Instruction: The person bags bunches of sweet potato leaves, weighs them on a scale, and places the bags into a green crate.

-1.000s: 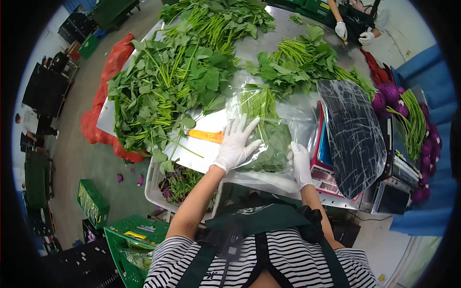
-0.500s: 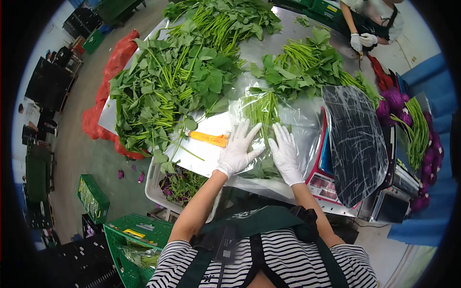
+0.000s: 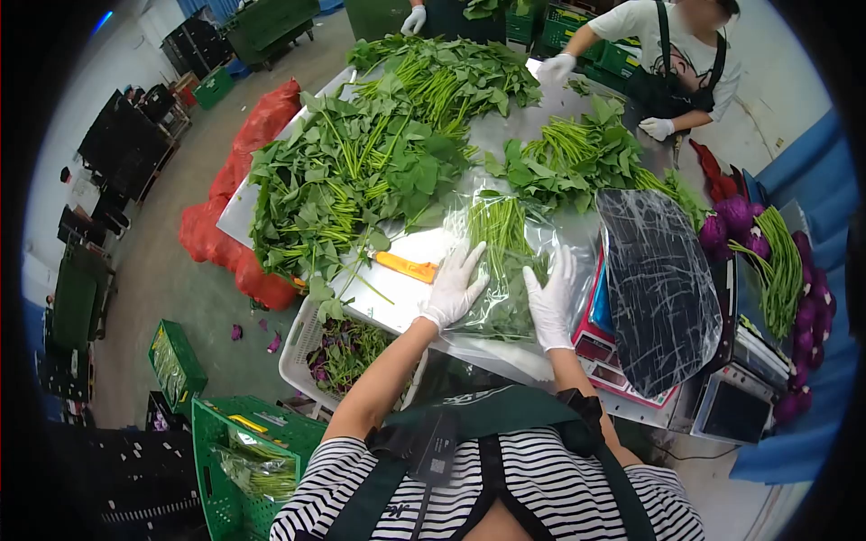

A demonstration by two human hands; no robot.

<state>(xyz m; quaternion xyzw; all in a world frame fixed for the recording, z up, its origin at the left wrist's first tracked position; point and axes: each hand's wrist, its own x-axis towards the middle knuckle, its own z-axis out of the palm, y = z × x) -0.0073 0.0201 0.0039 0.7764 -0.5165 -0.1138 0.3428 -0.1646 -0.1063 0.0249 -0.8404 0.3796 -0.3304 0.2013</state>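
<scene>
From the head camera, a clear plastic bag of leafy greens (image 3: pixel 502 261) lies on the desk (image 3: pixel 395 311) right in front of the person, stems pointing away. The gloved left hand (image 3: pixel 454 287) lies flat on the bag's left side with its fingers (image 3: pixel 471 261) spread apart, gripping nothing. The gloved right hand (image 3: pixel 551 298) presses on the bag's right side, palm down, fingers also apart. An orange-handled knife (image 3: pixel 406 267) lies just left of the left hand. Beyond it is a big pile of loose greens (image 3: pixel 361 180), with a smaller heap (image 3: pixel 577 153) behind the bag. A scale covered in plastic sheet (image 3: pixel 658 270) sits to the right. A co-worker in a white shirt (image 3: pixel 672 54) stands at the far side
</scene>
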